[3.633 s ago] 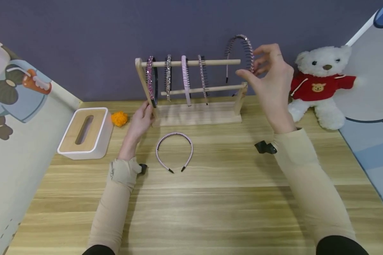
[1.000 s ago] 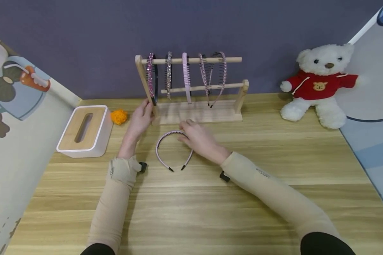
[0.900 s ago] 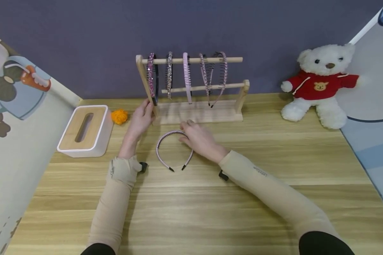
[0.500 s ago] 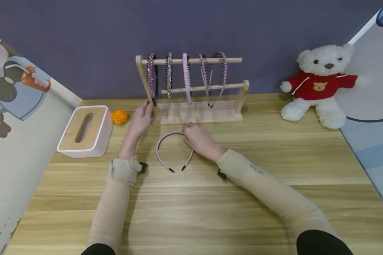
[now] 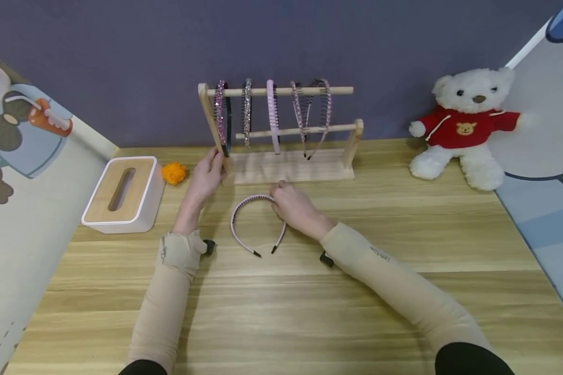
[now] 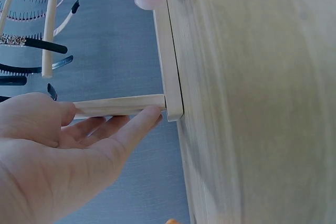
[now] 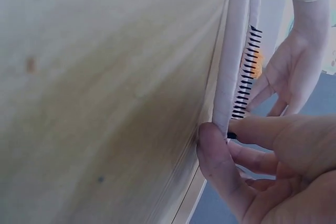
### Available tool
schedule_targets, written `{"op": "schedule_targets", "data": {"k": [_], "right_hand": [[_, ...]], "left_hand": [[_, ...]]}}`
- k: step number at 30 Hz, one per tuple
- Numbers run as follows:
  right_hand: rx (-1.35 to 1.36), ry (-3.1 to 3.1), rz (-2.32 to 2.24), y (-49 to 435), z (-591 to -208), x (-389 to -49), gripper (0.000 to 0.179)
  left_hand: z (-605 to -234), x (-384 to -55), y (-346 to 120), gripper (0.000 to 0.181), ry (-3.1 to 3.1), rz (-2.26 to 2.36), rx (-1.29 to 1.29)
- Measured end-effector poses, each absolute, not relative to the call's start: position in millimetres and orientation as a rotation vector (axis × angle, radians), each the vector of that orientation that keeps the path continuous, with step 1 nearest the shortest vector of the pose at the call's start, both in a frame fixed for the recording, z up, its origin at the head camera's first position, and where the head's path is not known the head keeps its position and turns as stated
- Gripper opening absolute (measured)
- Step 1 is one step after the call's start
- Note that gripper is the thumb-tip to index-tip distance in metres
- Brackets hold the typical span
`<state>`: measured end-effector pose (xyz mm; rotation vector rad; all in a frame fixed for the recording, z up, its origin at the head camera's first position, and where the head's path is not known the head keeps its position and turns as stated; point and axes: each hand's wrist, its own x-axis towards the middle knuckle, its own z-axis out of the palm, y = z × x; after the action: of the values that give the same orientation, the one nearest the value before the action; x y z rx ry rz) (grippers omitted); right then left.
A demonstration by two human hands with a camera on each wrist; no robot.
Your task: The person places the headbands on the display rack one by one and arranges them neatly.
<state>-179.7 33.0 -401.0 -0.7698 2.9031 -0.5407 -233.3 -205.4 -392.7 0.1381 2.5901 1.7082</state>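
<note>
A thin pale pink headband with small black teeth and black tips lies close over the tabletop before the wooden rack. My right hand pinches its upper right side between thumb and fingers; the pinch shows in the right wrist view, where the headband stands edge-on. With my left hand I grip the foot of the rack's left post. On the top bar hang several headbands: a dark pink glittery one, a silver one, a plain pink one and two slim jewelled ones at right.
A white tissue box with a wooden lid stands at the left, beside an orange yarn-like ball. At the back right sits a white teddy bear in a red hoodie. A dark wall rises behind the rack.
My right hand hung a jewelled headband at the rack's right, came down to the pink headband and pinched it. The pink headband has shifted slightly right. My left hand stays at the post.
</note>
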Motion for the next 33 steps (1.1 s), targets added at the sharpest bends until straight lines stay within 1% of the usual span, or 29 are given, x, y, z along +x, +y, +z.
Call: {"op": "schedule_targets", "data": {"k": [14,22,27,33], "right_hand": [[-0.704,2.914,-0.702,47,-382,-173,0.021],[-0.723,2.929,-0.861,62,-368,-164,0.022],[-0.724,2.927,-0.940,70,-364,-156,0.020],[-0.714,2.924,-1.009,79,-361,-148,0.023]], "left_hand": [[-390,-236,-206,0.055,2.560,1.738,0.150],[-391,-236,-205,0.054,2.561,1.744,0.135],[-391,-235,-206,0.053,2.555,1.732,0.131],[-392,-234,-206,0.054,2.515,1.750,0.122]]}}
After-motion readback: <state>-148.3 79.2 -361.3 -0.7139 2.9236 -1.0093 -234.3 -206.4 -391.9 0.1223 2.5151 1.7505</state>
